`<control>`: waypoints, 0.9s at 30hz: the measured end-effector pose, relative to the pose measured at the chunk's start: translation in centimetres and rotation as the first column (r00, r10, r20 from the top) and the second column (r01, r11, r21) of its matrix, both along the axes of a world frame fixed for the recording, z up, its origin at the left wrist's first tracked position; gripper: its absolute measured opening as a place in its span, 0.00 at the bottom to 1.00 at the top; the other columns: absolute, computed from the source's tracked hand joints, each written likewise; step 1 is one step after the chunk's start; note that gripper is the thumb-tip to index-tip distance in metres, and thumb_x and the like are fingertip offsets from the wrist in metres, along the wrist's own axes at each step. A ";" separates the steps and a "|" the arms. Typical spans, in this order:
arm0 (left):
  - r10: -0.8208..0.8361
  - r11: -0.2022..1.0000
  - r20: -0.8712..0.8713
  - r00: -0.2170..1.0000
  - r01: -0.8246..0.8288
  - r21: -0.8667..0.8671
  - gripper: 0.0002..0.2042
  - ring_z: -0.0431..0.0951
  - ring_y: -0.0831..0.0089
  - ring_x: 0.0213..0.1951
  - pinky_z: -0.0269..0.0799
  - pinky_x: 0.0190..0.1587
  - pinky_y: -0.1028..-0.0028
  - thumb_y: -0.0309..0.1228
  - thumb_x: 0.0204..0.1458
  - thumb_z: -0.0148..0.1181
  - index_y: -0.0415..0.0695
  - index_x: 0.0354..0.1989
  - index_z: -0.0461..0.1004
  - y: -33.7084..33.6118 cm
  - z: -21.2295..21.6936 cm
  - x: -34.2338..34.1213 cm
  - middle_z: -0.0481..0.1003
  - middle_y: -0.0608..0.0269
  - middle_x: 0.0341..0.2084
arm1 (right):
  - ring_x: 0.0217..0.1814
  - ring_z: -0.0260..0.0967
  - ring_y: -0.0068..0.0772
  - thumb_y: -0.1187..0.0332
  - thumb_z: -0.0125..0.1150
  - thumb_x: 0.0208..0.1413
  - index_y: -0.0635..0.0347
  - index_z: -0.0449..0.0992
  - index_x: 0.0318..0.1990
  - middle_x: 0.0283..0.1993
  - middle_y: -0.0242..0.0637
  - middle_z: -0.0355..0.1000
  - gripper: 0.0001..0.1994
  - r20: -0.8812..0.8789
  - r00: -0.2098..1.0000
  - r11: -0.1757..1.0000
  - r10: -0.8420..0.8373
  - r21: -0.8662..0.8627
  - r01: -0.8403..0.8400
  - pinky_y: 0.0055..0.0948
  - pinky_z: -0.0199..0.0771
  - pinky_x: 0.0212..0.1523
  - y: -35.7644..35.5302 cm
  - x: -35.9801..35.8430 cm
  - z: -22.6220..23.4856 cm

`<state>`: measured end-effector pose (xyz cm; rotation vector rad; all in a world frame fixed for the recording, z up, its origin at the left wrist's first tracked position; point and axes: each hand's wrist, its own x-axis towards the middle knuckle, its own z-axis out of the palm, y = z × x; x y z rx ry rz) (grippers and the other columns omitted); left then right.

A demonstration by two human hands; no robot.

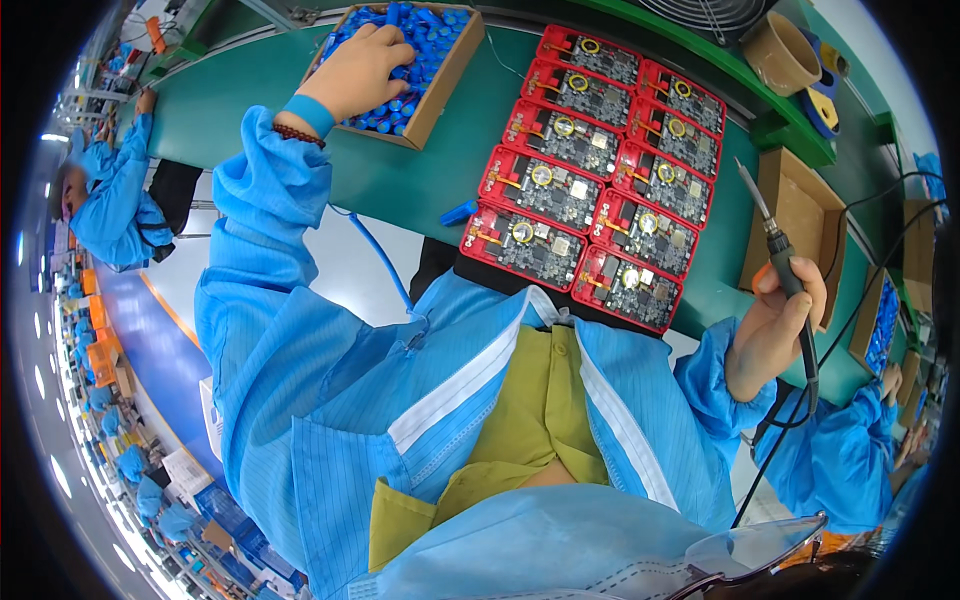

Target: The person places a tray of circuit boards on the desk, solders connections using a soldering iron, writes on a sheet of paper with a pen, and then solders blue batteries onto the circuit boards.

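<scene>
My left hand (362, 72) is down in a cardboard box (440, 97) of blue cylindrical battery cells (428, 45), its fingers bent among them. The hand itself hides whatever its fingers grip. My right hand (778, 325) is wrapped round the handle of a soldering iron (780, 250), whose bare tip points up and away to the left, right of the boards and touching nothing. Between my hands lie two columns of red trays (497, 165), each with a green-grey circuit board (570, 140) carrying a round yellow-ringed part. A single blue cell (458, 213) lies left of the trays.
An open cardboard box (790, 205) stands right of the trays, near a brown tub (780, 55) on a green shelf. Black cables (850, 320) loop past my right hand. A blue cord (378, 255) hangs below the green table's (235, 95) edge. Co-workers sit on both sides.
</scene>
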<state>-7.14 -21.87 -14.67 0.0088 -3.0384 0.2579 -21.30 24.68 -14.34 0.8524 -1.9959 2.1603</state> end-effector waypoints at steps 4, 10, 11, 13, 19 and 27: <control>0.033 0.999 -0.044 0.998 -0.034 -0.005 0.12 0.69 0.54 0.46 0.67 0.49 0.63 0.30 0.43 0.63 0.42 0.37 0.74 -0.5 -0.9 -0.3 0.71 0.55 0.41 | 0.34 0.64 0.28 0.53 0.48 0.62 0.68 0.69 0.46 0.33 0.41 0.67 0.22 -0.004 0.999 0.999 0.042 -0.025 -0.042 0.23 0.64 0.36 -0.1 -0.1 0.0; 0.131 0.986 -0.275 0.952 -0.096 0.138 0.07 0.74 0.53 0.38 0.71 0.41 0.62 0.29 0.50 0.55 0.40 0.34 0.75 -1.4 1.0 0.4 0.74 0.52 0.34 | 0.34 0.65 0.27 0.54 0.49 0.62 0.68 0.69 0.46 0.34 0.42 0.68 0.21 -0.003 0.998 0.998 0.061 -0.026 -0.061 0.24 0.64 0.36 0.3 0.0 -0.5; 0.280 0.949 -0.377 0.883 -0.194 0.250 0.07 0.75 0.56 0.38 0.71 0.41 0.66 0.29 0.52 0.55 0.39 0.35 0.75 -0.7 1.8 0.8 0.75 0.54 0.34 | 0.34 0.65 0.27 0.55 0.49 0.62 0.68 0.69 0.46 0.34 0.41 0.68 0.21 -0.007 0.994 0.994 0.113 -0.007 -0.113 0.24 0.64 0.36 0.3 0.0 -0.5; 0.417 0.893 -0.456 0.786 -0.261 0.367 0.07 0.76 0.60 0.38 0.71 0.41 0.70 0.29 0.54 0.55 0.39 0.36 0.75 1.8 3.5 1.4 0.76 0.56 0.34 | 0.33 0.65 0.27 0.56 0.47 0.63 0.68 0.69 0.47 0.33 0.41 0.69 0.20 -0.012 0.980 0.979 0.200 0.035 -0.200 0.24 0.63 0.35 0.0 0.2 -0.6; 0.191 0.125 -0.093 0.977 0.070 0.990 0.05 0.73 0.80 0.34 0.69 0.38 0.79 0.27 0.57 0.52 0.38 0.35 0.73 16.4 1.9 0.5 0.73 0.65 0.28 | 0.40 0.69 0.24 0.71 0.56 0.55 0.64 0.71 0.47 0.39 0.36 0.71 0.13 0.170 0.910 0.895 0.379 0.183 -0.407 0.23 0.68 0.41 -3.1 1.8 -0.6; -0.096 -0.326 0.095 0.991 -0.121 0.937 0.06 0.71 0.81 0.32 0.68 0.37 0.78 0.27 0.59 0.49 0.37 0.36 0.69 24.2 -1.0 -2.2 0.70 0.67 0.27 | 0.35 0.66 0.17 0.80 0.61 0.49 0.57 0.70 0.50 0.37 0.31 0.70 0.19 0.276 0.886 0.893 0.373 0.153 -0.424 0.19 0.68 0.34 -6.1 3.2 -1.7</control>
